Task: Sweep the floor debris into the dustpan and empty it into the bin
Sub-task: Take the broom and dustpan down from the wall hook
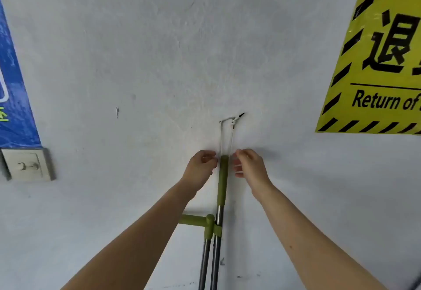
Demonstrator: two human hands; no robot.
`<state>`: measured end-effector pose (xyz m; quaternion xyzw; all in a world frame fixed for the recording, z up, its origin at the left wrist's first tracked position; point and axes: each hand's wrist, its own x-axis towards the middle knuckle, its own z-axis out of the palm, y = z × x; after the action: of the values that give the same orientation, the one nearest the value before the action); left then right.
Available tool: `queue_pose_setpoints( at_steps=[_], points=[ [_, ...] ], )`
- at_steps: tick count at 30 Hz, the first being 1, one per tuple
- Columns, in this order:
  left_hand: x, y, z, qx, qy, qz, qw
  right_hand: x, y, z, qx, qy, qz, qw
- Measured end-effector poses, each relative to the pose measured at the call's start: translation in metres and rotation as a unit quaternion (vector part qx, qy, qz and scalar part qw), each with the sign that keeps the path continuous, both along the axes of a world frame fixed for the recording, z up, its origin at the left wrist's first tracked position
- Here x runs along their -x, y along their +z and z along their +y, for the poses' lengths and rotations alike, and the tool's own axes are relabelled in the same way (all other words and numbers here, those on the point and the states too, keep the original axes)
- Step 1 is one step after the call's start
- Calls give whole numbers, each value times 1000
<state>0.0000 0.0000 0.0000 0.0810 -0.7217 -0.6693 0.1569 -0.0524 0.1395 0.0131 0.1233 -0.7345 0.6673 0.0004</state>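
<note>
The left hand (200, 167) and right hand (249, 164) are flanking the olive-green rubber-gripped broom handle (222, 180), fingers curled and pinching the thin white hanging loop (226, 138). The loop is hanging from a small wall hook (237, 118) at 12 o'clock. A second steel pole with a green T-grip (197, 220) is hanging alongside at 7 o'clock.

We see the broom handle (222, 180) against the wall (159, 61), under the hook (234, 119) | left hand (200, 168) at its 9 o'clock, right hand (249, 166) at 3 | dustpan handle (206, 244) at 7 | switch (27, 164) far at 9 | sign (376, 61) at 2
</note>
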Motion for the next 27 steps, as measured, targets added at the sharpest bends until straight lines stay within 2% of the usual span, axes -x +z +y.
queue_pose_setpoints(
  at_steps=[2, 5, 8, 15, 21, 27],
  points=[
    [5, -2, 3, 54, 19, -2, 998, 6, -4, -4, -52, 9, 4, 999],
    [11, -12, 8, 113, 6, -17, 993, 8, -20, -10, -77, 62, -1, 995],
    [13, -15, 7, 168, 18, -11, 986, 8, -25, -10, -124, 92, 42, 987],
    [8, 8, 0, 77, -26, 3, 997, 8, -6, 3, -84, 91, 76, 989],
    [-9, 44, 21, 52, -50, 22, 997, -7, 42, 20, -34, 82, 128, 988],
    [-38, 54, 48, 71, -91, 7, 993, -40, 75, 40, 15, 73, 199, 977]
  ],
)
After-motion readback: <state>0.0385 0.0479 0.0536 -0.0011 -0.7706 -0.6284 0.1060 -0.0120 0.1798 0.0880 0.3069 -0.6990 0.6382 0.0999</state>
